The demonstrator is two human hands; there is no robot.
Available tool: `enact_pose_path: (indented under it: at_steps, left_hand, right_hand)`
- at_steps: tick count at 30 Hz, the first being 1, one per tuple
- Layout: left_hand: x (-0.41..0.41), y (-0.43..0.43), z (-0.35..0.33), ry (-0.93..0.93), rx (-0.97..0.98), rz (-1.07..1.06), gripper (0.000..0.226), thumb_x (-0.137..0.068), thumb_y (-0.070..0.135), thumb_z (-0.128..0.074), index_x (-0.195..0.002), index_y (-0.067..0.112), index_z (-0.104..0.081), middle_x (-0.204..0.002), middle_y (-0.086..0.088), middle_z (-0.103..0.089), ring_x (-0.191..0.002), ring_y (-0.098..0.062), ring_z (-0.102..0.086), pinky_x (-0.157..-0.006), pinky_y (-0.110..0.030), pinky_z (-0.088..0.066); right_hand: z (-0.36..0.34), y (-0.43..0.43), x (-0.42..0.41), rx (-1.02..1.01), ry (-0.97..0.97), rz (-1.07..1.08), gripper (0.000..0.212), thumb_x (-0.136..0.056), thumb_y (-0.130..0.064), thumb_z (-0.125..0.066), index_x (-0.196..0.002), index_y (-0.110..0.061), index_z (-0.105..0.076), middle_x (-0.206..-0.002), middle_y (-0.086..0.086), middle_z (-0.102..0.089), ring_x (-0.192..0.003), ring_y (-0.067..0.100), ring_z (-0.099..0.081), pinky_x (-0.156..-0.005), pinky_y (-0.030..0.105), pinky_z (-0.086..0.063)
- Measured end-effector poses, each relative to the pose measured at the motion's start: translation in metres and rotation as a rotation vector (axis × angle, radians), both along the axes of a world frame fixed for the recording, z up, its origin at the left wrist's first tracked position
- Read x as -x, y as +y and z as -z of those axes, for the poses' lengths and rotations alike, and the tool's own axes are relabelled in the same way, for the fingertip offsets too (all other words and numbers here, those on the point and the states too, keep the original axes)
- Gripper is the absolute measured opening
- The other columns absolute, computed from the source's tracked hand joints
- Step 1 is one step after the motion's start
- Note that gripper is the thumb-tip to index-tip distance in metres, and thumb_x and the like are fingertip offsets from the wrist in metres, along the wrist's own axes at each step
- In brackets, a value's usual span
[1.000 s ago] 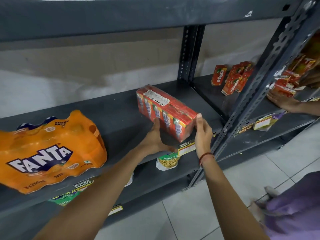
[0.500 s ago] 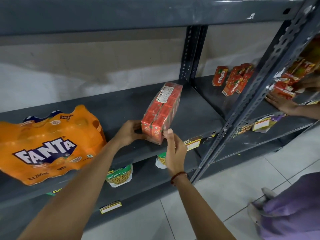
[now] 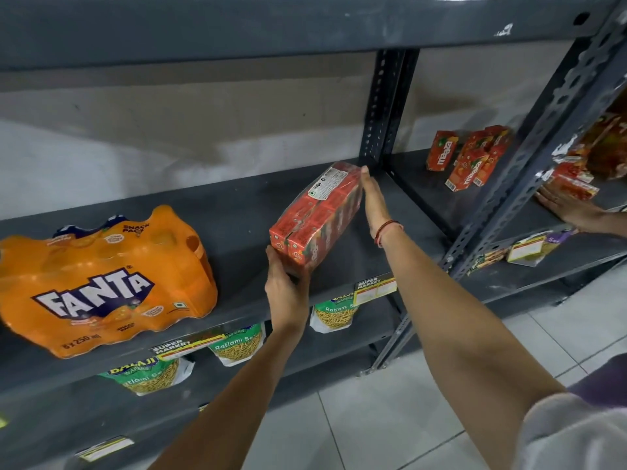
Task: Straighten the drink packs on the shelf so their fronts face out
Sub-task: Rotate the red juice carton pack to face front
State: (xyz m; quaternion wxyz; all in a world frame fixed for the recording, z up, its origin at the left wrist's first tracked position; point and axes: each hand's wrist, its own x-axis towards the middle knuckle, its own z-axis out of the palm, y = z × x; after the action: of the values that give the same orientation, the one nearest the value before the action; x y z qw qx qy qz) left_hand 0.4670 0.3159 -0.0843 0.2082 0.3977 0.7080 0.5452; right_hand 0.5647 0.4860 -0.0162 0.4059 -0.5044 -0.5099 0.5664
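Observation:
A red shrink-wrapped pack of juice cartons [image 3: 317, 215] lies on the grey shelf [image 3: 244, 212], its long side running back toward the wall and a narrow end facing me. My left hand [image 3: 286, 286] grips that near end at the shelf's front edge. My right hand [image 3: 373, 201] lies flat with straight fingers against the pack's right side, up to its far corner. An orange Fanta pack [image 3: 101, 283] sits to the left with its logo facing out.
A slotted upright post [image 3: 376, 110] stands just behind the red pack. Loose red Maaza cartons [image 3: 470, 161] stand on the adjoining shelf, where another person's hand [image 3: 566, 208] rests. Snack bags [image 3: 334, 313] sit on the shelf below. Tiled floor lies at the lower right.
The red pack has swung from lying crosswise to pointing end-on at me. My left hand moved to its near end, and my right hand slid up along its right side.

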Motion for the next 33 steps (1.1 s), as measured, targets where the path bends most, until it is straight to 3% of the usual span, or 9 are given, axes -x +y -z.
enact_pose_path:
  at_steps: [2, 4, 6, 9, 12, 15, 20, 27, 33]
  left_hand:
    - [0.007, 0.002, -0.002, 0.039, 0.029, -0.004, 0.072, -0.088, 0.028, -0.062, -0.146, 0.013, -0.022, -0.127, -0.013, -0.058, -0.113, -0.029, -0.058, -0.096, -0.046, -0.048]
    - [0.019, 0.005, -0.004, 0.058, 0.051, 0.032, 0.067, -0.089, 0.027, -0.06, -0.144, 0.013, -0.025, -0.128, -0.012, -0.059, -0.114, -0.027, -0.058, -0.097, -0.037, -0.047]
    - [0.033, 0.008, -0.008, 0.064, 0.096, 0.097, 0.063, -0.091, 0.026, -0.057, -0.144, 0.014, -0.027, -0.129, -0.009, -0.058, -0.117, -0.025, -0.056, -0.097, -0.033, -0.043]
    - [0.053, 0.016, -0.012, 0.116, 0.203, 0.108, 0.057, -0.093, 0.028, -0.052, -0.143, 0.01, -0.032, -0.128, -0.012, -0.059, -0.119, -0.028, -0.055, -0.1, -0.039, -0.042]
    - [0.059, 0.015, -0.015, 0.12, 0.204, 0.088, 0.046, -0.092, 0.029, -0.054, -0.132, 0.007, -0.047, -0.123, -0.013, -0.062, -0.115, -0.028, -0.057, -0.095, -0.034, -0.044]
    - [0.055, 0.011, -0.02, 0.105, 0.172, 0.104, 0.041, -0.091, 0.026, -0.057, -0.126, 0.006, -0.052, -0.124, -0.012, -0.063, -0.115, -0.024, -0.058, -0.09, -0.023, -0.04]
    - [0.048, -0.006, -0.015, 0.117, 0.161, 0.108, 0.045, -0.091, 0.028, -0.057, -0.13, 0.008, -0.049, -0.129, -0.009, -0.061, -0.12, -0.024, -0.055, -0.102, -0.034, -0.039]
    - [0.036, -0.034, -0.006, 0.157, 0.122, 0.087, 0.045, -0.092, 0.023, -0.055, -0.133, 0.006, -0.046, -0.124, -0.007, -0.063, -0.114, -0.02, -0.06, -0.088, -0.015, -0.04]
    - [0.03, -0.046, 0.006, 0.188, 0.059, 0.058, 0.04, -0.093, 0.026, -0.054, -0.127, 0.006, -0.05, -0.115, -0.007, -0.067, -0.099, -0.015, -0.064, -0.084, -0.025, -0.051]
  right_hand:
    - [0.005, 0.001, -0.002, -0.015, -0.016, 0.002, 0.083, -0.078, -0.071, -0.041, -0.139, -0.014, -0.036, -0.134, 0.005, -0.05, -0.113, 0.014, -0.053, -0.091, 0.025, -0.037]
    - [0.012, 0.005, -0.008, -0.055, -0.048, -0.002, 0.074, -0.082, -0.071, -0.039, -0.131, -0.015, -0.046, -0.128, 0.004, -0.053, -0.105, 0.011, -0.055, -0.09, 0.025, -0.04]
    - [0.013, 0.004, -0.014, -0.072, -0.117, 0.007, 0.072, -0.08, -0.072, -0.037, -0.123, -0.016, -0.053, -0.132, 0.008, -0.051, -0.111, 0.017, -0.054, -0.096, 0.031, -0.041]
    - [0.017, 0.001, -0.027, -0.13, -0.212, 0.022, 0.046, -0.093, -0.053, -0.034, -0.113, -0.019, -0.058, -0.136, 0.009, -0.041, -0.123, 0.024, -0.045, -0.107, 0.04, -0.034]
    - [0.024, -0.01, -0.037, -0.174, -0.23, 0.034, 0.046, -0.095, -0.045, -0.037, -0.132, -0.018, -0.047, -0.143, 0.009, -0.035, -0.132, 0.025, -0.037, -0.113, 0.045, -0.027]
    - [0.033, -0.023, -0.039, -0.14, -0.174, 0.067, 0.054, -0.095, -0.039, -0.044, -0.143, -0.017, -0.031, -0.145, 0.007, -0.041, -0.132, 0.022, -0.04, -0.111, 0.035, -0.028]
    - [0.044, -0.05, -0.053, -0.167, -0.118, 0.126, 0.059, -0.091, -0.034, -0.055, -0.142, -0.013, -0.035, -0.141, 0.008, -0.048, -0.129, 0.018, -0.046, -0.109, 0.029, -0.033]
    - [0.055, -0.084, -0.07, -0.214, -0.075, 0.169, 0.059, -0.089, -0.027, -0.06, -0.14, -0.007, -0.037, -0.137, 0.013, -0.051, -0.126, 0.021, -0.049, -0.108, 0.036, -0.039]
    - [0.053, -0.098, -0.069, -0.212, -0.026, 0.174, 0.069, -0.084, -0.027, -0.066, -0.142, -0.014, -0.031, -0.128, -0.001, -0.05, -0.118, 0.008, -0.048, -0.105, 0.024, -0.038]
